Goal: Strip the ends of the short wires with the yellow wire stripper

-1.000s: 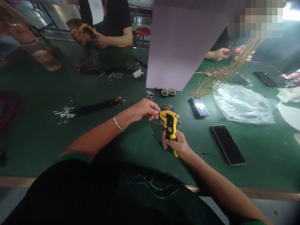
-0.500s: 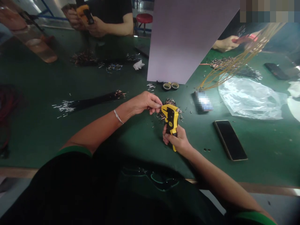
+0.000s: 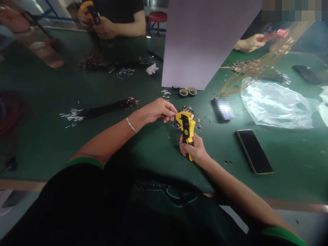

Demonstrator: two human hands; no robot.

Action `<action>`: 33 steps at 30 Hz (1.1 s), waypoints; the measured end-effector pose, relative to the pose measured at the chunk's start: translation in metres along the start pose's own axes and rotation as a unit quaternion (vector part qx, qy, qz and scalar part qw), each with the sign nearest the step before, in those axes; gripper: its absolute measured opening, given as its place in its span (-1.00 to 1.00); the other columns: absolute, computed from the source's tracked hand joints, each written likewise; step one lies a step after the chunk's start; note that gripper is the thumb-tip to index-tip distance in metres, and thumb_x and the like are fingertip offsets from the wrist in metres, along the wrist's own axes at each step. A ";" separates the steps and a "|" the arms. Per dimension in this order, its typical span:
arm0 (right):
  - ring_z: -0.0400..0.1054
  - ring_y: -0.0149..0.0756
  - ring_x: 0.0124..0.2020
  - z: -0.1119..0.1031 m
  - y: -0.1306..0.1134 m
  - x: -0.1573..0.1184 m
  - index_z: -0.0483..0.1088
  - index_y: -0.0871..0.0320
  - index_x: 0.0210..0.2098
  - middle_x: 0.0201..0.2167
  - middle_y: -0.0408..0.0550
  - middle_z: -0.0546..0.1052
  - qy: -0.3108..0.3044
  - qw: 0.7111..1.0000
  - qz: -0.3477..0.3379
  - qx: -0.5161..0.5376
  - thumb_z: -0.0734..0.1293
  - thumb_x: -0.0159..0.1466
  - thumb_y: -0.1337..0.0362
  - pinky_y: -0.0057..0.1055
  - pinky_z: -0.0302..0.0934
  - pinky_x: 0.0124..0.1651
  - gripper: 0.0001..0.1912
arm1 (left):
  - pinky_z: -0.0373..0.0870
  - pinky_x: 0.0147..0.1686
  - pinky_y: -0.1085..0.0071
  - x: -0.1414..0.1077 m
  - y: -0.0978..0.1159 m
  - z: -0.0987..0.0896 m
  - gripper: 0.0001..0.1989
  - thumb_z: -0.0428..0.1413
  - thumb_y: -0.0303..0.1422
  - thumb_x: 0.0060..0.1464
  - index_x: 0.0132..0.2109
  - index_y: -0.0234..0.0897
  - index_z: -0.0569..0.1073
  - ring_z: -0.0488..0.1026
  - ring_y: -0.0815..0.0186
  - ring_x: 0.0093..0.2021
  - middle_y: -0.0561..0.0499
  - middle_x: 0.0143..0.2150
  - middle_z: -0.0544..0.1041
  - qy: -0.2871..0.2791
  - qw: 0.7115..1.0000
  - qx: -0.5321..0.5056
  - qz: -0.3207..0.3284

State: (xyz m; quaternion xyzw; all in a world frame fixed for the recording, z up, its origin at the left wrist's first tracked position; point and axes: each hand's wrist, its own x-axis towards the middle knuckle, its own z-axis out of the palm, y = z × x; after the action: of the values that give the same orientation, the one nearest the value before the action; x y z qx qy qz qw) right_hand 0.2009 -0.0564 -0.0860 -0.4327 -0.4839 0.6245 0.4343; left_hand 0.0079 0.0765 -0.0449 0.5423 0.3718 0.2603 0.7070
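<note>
Wire stripper point(image 3: 187, 131) higher, right hand point(image 3: 192, 148) gripping, tip point(image 3: 185, 115) unclear

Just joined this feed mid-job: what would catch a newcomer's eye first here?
The yellow-and-black wire stripper stands out at centre, gripped in the right hand, with the left hand at its top end beside a heap of wire scraps. To the right lies a clear plastic bag beside loose tan wires, and a tall pale board rises from the green work mat.
</note>
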 end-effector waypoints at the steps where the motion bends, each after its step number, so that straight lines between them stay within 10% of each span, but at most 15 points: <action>1: 0.17 -0.49 -0.72 0.000 0.000 0.000 0.28 0.14 -0.34 -0.64 -0.30 0.33 -0.003 1.000 -0.002 0.001 0.37 0.05 0.39 -0.48 0.08 -0.67 -0.80 | 0.28 -0.62 0.49 -0.001 0.001 0.001 -0.93 0.26 -0.55 -0.12 -0.37 -0.44 0.56 0.37 0.48 -0.65 -0.04 -0.56 0.54 -0.004 1.000 0.004 -0.003; 33: 0.35 -0.24 -0.42 -0.008 -0.024 0.000 0.38 0.16 -0.20 -0.43 -0.11 0.45 -0.118 0.975 0.016 0.188 0.39 -0.08 0.39 -0.19 0.29 -0.30 -0.60 | 0.35 -0.48 0.46 -0.014 0.012 0.012 -0.90 0.30 -0.58 -0.11 -0.35 -0.41 0.61 0.42 0.45 -0.54 -0.05 -0.48 0.57 0.048 0.996 -0.080 0.014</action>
State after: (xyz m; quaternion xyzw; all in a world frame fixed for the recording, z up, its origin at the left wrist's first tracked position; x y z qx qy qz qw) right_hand 0.2119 -0.0512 -0.0632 -0.2740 -0.3986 0.7580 0.4377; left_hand 0.0097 0.0626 -0.0286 0.4758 0.3760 0.3248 0.7258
